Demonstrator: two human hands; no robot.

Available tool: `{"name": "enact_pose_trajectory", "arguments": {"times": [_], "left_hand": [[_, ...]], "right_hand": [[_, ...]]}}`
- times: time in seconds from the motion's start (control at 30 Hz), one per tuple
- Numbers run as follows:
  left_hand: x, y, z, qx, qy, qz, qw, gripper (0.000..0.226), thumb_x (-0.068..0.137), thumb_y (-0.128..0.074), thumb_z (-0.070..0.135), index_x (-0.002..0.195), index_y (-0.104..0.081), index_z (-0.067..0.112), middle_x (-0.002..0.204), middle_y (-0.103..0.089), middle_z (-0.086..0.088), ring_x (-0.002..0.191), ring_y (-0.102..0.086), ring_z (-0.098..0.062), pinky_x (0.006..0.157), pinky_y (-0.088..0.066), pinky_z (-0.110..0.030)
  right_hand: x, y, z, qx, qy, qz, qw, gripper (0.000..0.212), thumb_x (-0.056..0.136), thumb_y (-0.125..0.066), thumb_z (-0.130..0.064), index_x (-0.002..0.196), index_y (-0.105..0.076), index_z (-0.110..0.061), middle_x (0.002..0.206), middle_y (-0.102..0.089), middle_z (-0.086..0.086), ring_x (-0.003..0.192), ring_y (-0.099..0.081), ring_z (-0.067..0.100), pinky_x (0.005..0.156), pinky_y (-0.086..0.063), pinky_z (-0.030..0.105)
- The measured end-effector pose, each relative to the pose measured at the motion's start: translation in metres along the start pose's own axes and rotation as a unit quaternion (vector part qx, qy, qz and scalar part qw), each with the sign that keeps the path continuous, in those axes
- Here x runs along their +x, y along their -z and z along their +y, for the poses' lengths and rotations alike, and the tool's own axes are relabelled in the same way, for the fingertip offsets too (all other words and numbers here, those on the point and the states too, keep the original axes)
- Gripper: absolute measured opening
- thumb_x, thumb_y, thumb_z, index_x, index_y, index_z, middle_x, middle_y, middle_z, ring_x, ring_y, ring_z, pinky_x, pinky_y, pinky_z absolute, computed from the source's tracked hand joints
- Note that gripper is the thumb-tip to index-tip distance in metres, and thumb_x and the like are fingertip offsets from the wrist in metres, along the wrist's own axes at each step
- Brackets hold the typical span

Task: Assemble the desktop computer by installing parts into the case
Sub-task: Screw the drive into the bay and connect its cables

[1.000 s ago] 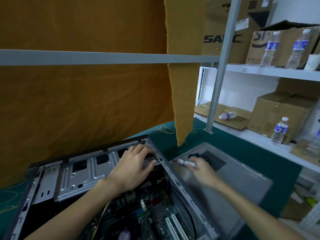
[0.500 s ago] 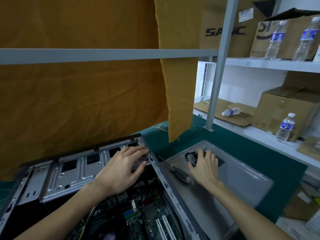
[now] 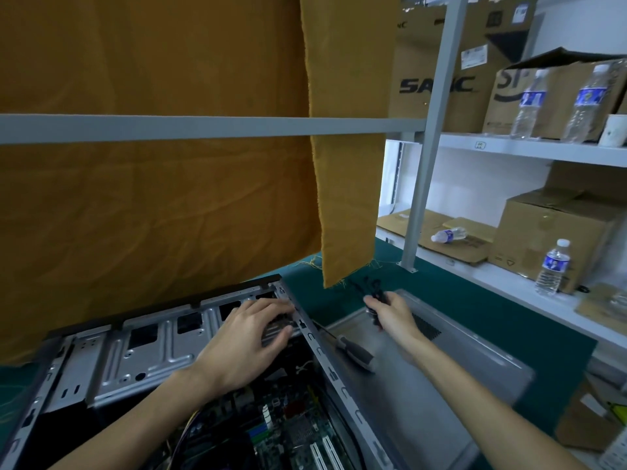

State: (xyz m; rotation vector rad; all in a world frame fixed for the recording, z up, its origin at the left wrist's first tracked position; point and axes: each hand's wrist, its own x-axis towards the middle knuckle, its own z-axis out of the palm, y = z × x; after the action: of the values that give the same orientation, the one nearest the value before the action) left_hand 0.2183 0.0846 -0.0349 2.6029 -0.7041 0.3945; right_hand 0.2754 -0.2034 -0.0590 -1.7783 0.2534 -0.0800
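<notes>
Partway — motherboard (image 3: 288,432) already inside case (image 3: 112,354), side panel (image 3: 441,374) off beside its right edge, screwdriver (image 3: 356,353) lying on it. Left hand (image 3: 249,337) spread flat on drive cage; right hand (image 3: 393,315) pinching black cable (image 3: 375,288) — yet to connect.

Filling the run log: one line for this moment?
left hand: rests on drive bay | right hand: grips black cable | screwdriver: lying on side panel

The person is showing two bare forearms. The left hand (image 3: 247,340) and right hand (image 3: 393,315) are wearing nothing: no gloves, rings or watch.
</notes>
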Motion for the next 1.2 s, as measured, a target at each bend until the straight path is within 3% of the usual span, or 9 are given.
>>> {"name": "enact_pose_trajectory", "arguments": {"times": [0.1,0.27,0.43,0.57,0.7,0.83,0.93,1.07,1.2], "left_hand": [[0.002,0.008,0.008,-0.168,0.072,0.056,0.982,0.032,0.101,-0.05,0.052,0.128,-0.059,0.039,0.114,-0.061,0.027,0.105,-0.057,0.003,0.084,-0.049,-0.021],[0.006,0.026,0.032,-0.402,0.091,0.054,0.91,0.043,0.1,-0.059,0.041,0.141,-0.046,0.04,0.111,-0.068,0.023,0.097,-0.07,-0.012,0.086,-0.057,-0.029],[-0.001,0.043,0.033,-0.424,0.088,0.137,0.891,0.009,0.099,-0.065,0.016,0.105,-0.067,0.01,0.096,-0.074,-0.009,0.092,-0.07,-0.021,0.088,-0.056,-0.049],[-0.011,0.056,0.034,-0.465,0.096,0.111,0.873,0.013,0.105,-0.054,0.015,0.104,-0.062,0.006,0.09,-0.075,-0.01,0.082,-0.075,-0.03,0.076,-0.063,-0.041],[-0.025,0.068,0.03,-0.427,0.08,0.125,0.892,0.016,0.106,-0.053,0.016,0.101,-0.067,0.01,0.084,-0.075,-0.009,0.066,-0.071,-0.036,0.058,-0.06,-0.04],[-0.046,0.081,0.013,-0.414,0.081,0.115,0.899,0.019,0.107,-0.05,0.014,0.105,-0.067,0.009,0.083,-0.073,-0.005,0.056,-0.064,-0.025,0.05,-0.053,-0.032],[-0.061,0.086,0.001,-0.425,0.103,0.08,0.896,0.02,0.108,-0.047,0.014,0.107,-0.065,0.006,0.085,-0.072,-0.01,0.059,-0.066,-0.026,0.054,-0.055,-0.035],[-0.075,0.088,-0.016,-0.393,0.123,0.008,0.911,0.021,0.107,-0.046,0.006,0.107,-0.067,0.011,0.095,-0.074,-0.006,0.064,-0.066,-0.018,0.064,-0.053,-0.038],[-0.078,0.093,-0.017,-0.327,0.079,-0.131,0.933,0.048,0.092,-0.05,0.008,0.134,-0.057,0.03,0.133,-0.06,0.015,0.115,-0.06,0.003,0.092,-0.05,-0.02]], "right_hand": [[-0.041,-0.023,-0.039,0.182,0.001,-0.104,0.978,0.017,0.104,-0.059,-0.016,0.115,-0.06,-0.003,0.086,-0.065,0.011,0.066,-0.06,0.017,0.059,-0.048,0.029],[-0.101,-0.06,-0.076,0.188,0.03,-0.211,0.959,0.026,0.106,-0.055,-0.019,0.127,-0.065,-0.008,0.114,-0.072,0.016,0.095,-0.066,0.024,0.076,-0.049,0.036],[-0.131,-0.073,-0.079,0.231,-0.002,-0.241,0.943,0.032,0.105,-0.054,-0.021,0.129,-0.056,0.0,0.108,-0.065,0.019,0.08,-0.066,0.031,0.067,-0.048,0.038],[-0.141,-0.069,-0.081,0.264,-0.018,-0.231,0.936,0.051,0.093,-0.065,-0.032,0.129,-0.054,0.002,0.086,-0.061,0.014,0.064,-0.054,0.024,0.059,-0.041,0.033],[-0.152,-0.06,-0.084,0.288,-0.021,-0.267,0.92,0.045,0.1,-0.056,-0.041,0.119,-0.056,-0.001,0.081,-0.052,0.007,0.067,-0.044,0.019,0.067,-0.033,0.034],[-0.157,-0.047,-0.081,0.357,-0.031,-0.252,0.899,0.041,0.088,-0.06,-0.009,0.124,-0.056,0.011,0.098,-0.055,0.018,0.076,-0.056,0.022,0.072,-0.043,0.035],[-0.16,-0.045,-0.078,0.313,-0.001,-0.266,0.912,0.046,0.087,-0.062,0.006,0.132,-0.057,0.013,0.112,-0.063,0.025,0.084,-0.063,0.022,0.074,-0.055,0.031],[-0.159,-0.054,-0.079,0.238,0.049,-0.168,0.955,0.038,0.081,-0.075,-0.001,0.118,-0.069,0.005,0.091,-0.069,0.011,0.075,-0.064,0.015,0.071,-0.056,0.026],[-0.158,-0.064,-0.088,0.226,0.085,-0.156,0.958,0.029,0.085,-0.071,0.009,0.114,-0.068,0.004,0.092,-0.073,0.014,0.079,-0.068,0.017,0.075,-0.057,0.026]]}}
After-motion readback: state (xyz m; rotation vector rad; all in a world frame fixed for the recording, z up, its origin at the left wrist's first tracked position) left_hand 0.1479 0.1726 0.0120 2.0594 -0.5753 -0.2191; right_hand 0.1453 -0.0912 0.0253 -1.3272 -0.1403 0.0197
